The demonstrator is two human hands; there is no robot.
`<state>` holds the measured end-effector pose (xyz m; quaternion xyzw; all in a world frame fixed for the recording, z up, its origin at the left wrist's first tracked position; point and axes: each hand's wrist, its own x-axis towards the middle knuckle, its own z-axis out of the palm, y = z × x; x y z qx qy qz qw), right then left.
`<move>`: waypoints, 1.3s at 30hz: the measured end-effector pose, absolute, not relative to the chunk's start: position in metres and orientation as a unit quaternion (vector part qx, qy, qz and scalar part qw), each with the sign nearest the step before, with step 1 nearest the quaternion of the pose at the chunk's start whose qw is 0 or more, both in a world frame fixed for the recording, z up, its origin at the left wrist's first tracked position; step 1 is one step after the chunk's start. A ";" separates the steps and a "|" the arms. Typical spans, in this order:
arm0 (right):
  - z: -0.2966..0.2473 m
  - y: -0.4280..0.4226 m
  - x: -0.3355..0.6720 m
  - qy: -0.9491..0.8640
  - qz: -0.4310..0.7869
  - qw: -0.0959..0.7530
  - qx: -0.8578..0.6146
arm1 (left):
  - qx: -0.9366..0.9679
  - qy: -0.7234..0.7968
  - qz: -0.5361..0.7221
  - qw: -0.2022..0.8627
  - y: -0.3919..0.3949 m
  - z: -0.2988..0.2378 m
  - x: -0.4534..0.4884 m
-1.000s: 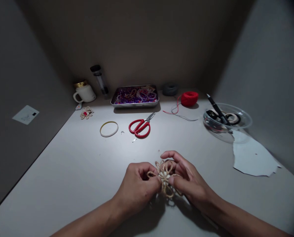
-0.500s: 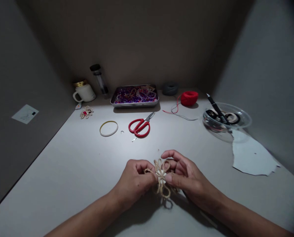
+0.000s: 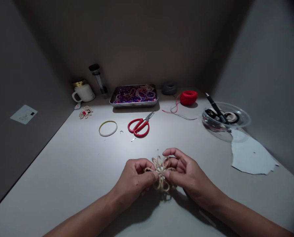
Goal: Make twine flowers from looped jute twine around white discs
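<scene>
Pinching twine flower (image 3: 161, 171) between left grip (image 3: 136, 178) and right grip (image 3: 186, 170), both narrowed on it.

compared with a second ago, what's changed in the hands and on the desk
The twine flower has shifted slightly left and up in the picture. The left hand and right hand both still hold it; nothing was let go. The scissors, hoop and bead tray stayed put.
</scene>
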<state>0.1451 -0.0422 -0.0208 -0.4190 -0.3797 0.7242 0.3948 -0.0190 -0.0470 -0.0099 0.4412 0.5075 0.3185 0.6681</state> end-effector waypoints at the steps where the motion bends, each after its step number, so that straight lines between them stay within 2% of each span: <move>1: -0.019 -0.043 0.144 -0.385 0.715 0.395 -0.430 | 0.444 0.495 0.317 0.676 -0.047 -0.010 -0.020; 6: -0.015 -0.044 0.141 -0.414 0.696 0.374 -0.451 | 0.455 0.454 0.305 0.702 -0.047 -0.006 -0.022; 13: -0.018 -0.052 0.139 -0.459 0.670 0.355 -0.464 | 0.470 0.502 0.277 0.671 -0.049 -0.001 -0.016; 21: -0.019 -0.047 0.149 -0.415 0.771 0.364 -0.318 | 0.432 0.487 0.294 0.700 -0.045 -0.005 -0.019; 29: -0.011 -0.047 0.141 -0.396 0.728 0.356 -0.433 | 0.444 0.489 0.272 0.700 -0.045 -0.001 -0.017; 34: -0.013 -0.045 0.146 -0.391 0.721 0.363 -0.443 | 0.452 0.441 0.272 0.726 -0.044 -0.004 -0.022; 39: -0.018 -0.044 0.147 -0.383 0.718 0.382 -0.438 | 0.415 0.461 0.292 0.728 -0.044 -0.011 -0.025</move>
